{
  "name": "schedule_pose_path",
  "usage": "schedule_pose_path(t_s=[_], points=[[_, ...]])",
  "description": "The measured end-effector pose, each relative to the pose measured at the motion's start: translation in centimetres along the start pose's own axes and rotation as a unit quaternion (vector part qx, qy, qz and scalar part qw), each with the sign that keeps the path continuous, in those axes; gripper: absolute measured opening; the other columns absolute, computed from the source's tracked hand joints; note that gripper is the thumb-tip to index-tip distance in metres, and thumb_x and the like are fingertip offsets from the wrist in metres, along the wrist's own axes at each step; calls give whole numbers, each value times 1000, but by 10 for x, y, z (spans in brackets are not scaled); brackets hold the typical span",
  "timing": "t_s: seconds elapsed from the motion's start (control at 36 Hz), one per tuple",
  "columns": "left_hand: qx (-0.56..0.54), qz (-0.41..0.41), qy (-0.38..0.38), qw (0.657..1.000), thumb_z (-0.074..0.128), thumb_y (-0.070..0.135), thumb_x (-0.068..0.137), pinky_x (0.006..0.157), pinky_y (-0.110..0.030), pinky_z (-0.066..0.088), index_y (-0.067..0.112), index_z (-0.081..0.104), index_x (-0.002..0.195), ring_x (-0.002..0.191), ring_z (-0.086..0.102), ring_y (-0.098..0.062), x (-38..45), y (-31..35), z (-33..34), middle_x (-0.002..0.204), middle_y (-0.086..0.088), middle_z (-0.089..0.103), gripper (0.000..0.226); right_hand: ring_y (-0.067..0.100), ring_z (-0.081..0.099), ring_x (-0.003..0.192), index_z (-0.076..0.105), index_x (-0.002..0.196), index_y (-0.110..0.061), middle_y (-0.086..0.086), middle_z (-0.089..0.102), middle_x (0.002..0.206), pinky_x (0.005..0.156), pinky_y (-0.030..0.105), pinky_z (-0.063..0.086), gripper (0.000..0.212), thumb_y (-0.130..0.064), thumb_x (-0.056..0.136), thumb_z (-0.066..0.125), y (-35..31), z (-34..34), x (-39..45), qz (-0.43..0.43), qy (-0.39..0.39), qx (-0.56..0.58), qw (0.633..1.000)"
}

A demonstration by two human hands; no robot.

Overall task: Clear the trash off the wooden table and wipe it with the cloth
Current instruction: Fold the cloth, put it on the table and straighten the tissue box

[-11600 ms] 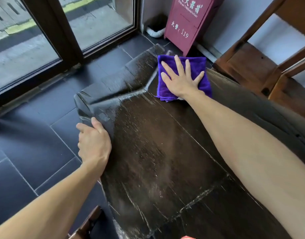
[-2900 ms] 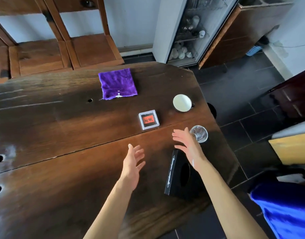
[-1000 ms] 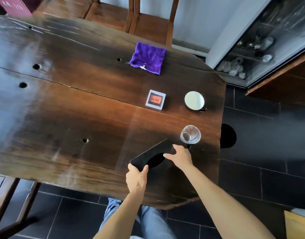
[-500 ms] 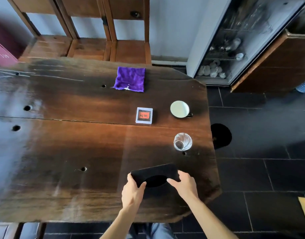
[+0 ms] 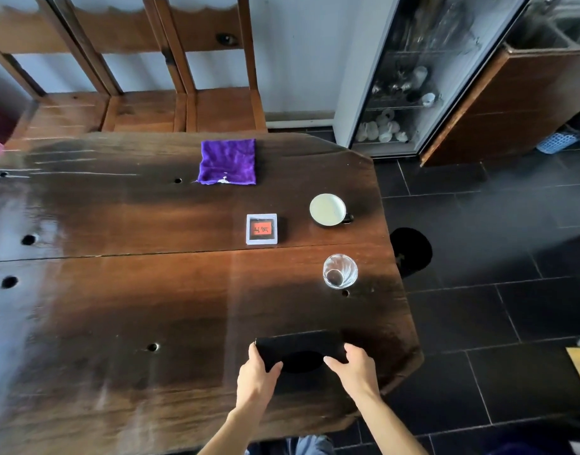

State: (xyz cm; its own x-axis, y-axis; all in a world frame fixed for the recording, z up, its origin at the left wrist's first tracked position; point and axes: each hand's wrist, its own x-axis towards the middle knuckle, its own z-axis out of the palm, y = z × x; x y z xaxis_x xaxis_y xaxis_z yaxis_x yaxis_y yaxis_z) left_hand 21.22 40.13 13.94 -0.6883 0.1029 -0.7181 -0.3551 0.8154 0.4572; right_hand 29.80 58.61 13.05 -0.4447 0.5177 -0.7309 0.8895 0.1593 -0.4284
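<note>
A black box with an oval opening on top lies flat near the front right of the wooden table. My left hand grips its left end and my right hand grips its right end. The purple cloth lies folded flat at the table's far side, well away from both hands.
A small white-framed red sign, a white cup and an empty clear glass stand on the table's right part. Wooden chairs line the far side. A glass cabinet and dark tiled floor lie to the right.
Earlier my right hand wiped with the purple cloth; it now lies at the far side. Both hands took the black box, turned it flat and square, and hold it near the front edge.
</note>
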Motion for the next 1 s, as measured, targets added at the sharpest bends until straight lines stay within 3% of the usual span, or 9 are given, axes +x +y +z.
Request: schedule_pose_path(t_s=[0.25,0.33,0.39,0.47,0.56,0.64,0.72,0.89,1.0], points=[[-78,13,-5,997,64,33,99,98,-27,44,19,38,154,118,63,-24,1,-12,-2,129,-5,67,63,24,53,134,52,145,-9,12,57,144,110,33,41,62,-28,90,75,3,-2,1,0,14,58,998],[-95,15,6,995,56,28,103,86,-24,39,21,47,147,96,57,-15,-1,-15,-3,108,6,65,45,21,56,131,53,144,-18,7,60,142,110,35,42,55,-28,93,71,4,-3,1,-5,30,88,996],[-95,10,6,995,54,25,104,82,-24,39,20,51,143,88,56,-13,-2,-19,-1,108,3,67,39,20,55,132,53,144,-24,5,59,143,112,38,43,53,-26,94,70,7,1,1,1,32,117,993],[-92,16,2,996,53,20,103,78,-25,44,26,55,142,83,62,-10,0,-23,1,95,11,68,39,23,52,134,53,144,-28,4,57,145,107,51,48,53,-25,94,70,14,9,2,14,25,150,988],[-107,10,9,994,53,20,103,79,-27,44,29,55,144,82,57,-11,4,-19,0,89,12,61,42,25,53,133,54,144,-28,4,56,146,104,53,51,52,-24,94,70,14,10,7,9,36,163,986],[-112,17,9,994,54,22,102,80,-31,50,33,56,143,82,62,-13,9,-18,-3,85,11,66,42,19,56,125,53,144,-28,5,56,144,86,45,60,53,-23,94,70,9,5,7,13,35,184,982],[-110,-12,0,994,56,24,100,87,-35,56,37,61,137,90,67,-17,19,-24,1,91,10,72,39,14,53,111,52,145,-28,7,56,143,62,29,57,54,-22,95,69,11,6,14,18,12,188,982],[-126,-33,-12,991,60,32,98,92,-43,59,42,58,139,100,70,-20,36,-29,0,104,7,74,42,27,54,131,50,146,-28,8,55,145,74,38,60,53,-20,96,67,2,3,21,10,10,196,980],[-128,-38,-11,991,61,37,97,97,-42,57,42,55,143,110,69,-21,40,-32,-2,121,1,73,47,29,54,130,49,148,-27,9,55,143,86,47,59,54,-20,97,67,-2,4,22,26,6,226,974]])
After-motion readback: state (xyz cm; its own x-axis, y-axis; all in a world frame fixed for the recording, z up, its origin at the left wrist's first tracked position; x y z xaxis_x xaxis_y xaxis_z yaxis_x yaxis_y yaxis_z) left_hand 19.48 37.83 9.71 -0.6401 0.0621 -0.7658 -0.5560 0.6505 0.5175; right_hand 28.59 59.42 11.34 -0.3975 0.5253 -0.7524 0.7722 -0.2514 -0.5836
